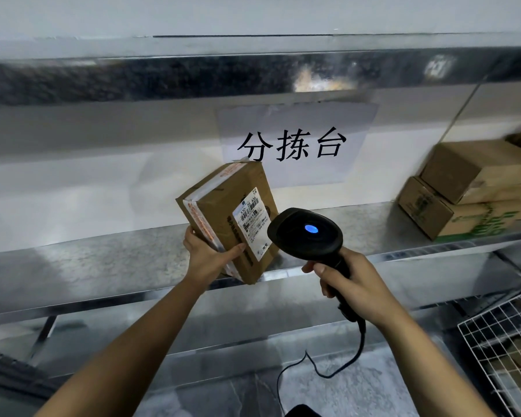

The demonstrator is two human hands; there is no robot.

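At frame centre the left hand [206, 256] gripped the tilted parcel [227, 219] above the steel shelf [109, 260]; the right hand [354, 285] clasped the scanner [307, 234]; best aimed squarely at the label [251, 225].

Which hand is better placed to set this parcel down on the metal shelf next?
Left, probably. The left hand already grips the parcel by its lower end, just over the metal shelf, while the right hand is wrapped round the scanner handle.
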